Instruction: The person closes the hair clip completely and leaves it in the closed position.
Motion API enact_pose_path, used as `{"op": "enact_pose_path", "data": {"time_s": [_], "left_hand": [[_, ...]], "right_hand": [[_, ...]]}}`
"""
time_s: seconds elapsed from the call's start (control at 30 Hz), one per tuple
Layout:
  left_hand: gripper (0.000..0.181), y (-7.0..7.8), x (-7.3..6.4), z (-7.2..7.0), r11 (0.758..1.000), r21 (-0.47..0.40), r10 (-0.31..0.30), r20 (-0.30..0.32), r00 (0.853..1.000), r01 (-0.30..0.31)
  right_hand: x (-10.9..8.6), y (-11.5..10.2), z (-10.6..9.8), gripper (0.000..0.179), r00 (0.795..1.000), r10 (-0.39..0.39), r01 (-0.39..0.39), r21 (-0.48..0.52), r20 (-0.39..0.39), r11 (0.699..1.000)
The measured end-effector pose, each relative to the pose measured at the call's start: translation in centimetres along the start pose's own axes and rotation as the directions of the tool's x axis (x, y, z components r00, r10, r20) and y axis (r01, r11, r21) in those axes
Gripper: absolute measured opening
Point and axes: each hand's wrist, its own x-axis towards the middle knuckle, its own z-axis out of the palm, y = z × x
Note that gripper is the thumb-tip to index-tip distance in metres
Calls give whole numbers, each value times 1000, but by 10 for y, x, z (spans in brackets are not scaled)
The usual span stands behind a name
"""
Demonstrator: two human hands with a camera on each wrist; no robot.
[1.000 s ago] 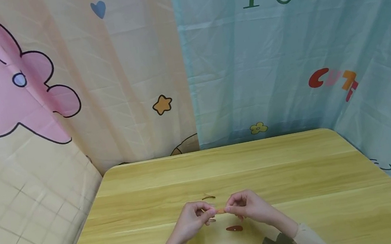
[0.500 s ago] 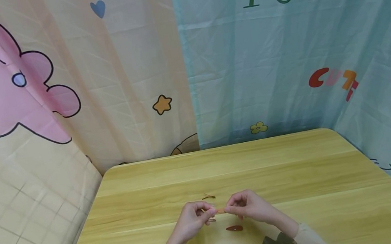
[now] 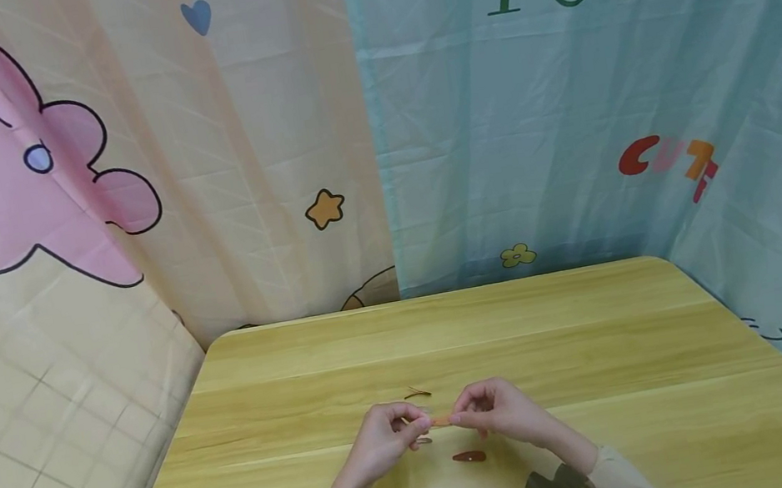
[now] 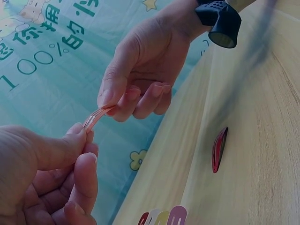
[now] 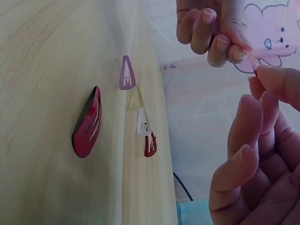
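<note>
Above the table, my left hand and right hand pinch opposite ends of an orange-pink snap hair clip between thumb and forefinger. Its middle shows between the two thumbs, slightly bowed in the left wrist view; its ends are hidden by the fingers. Below it on the wood lies a larger red snap hair clip. Beyond that, the right wrist view shows an overlapping row of clips: purple, yellow, white and dark red. My left fingers partly cover this row in the head view.
The light wooden table reaches back to printed curtains. Dark camera mounts sit on both wrists, the right one hanging low over the table. A cable runs beyond the table edge.
</note>
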Motion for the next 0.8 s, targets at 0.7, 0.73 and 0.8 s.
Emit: {"op": "enact_pose_path", "data": {"time_s": [0.7, 0.73, 0.8], "left_hand": [[19, 1, 1, 1, 1000, 19, -17, -47, 999, 18], [20, 2, 1, 0, 1000, 20, -19, -51, 999, 20], [22, 3, 1, -1, 999, 23, -24, -60, 998, 26]], "right_hand": [[-3, -8, -3, 13, 999, -17, 16, 13, 37, 1000], [-3, -7, -4, 16, 999, -20, 19, 8, 39, 1000], [-3, -6, -5, 21, 999, -23, 22, 4, 39, 1000]]}}
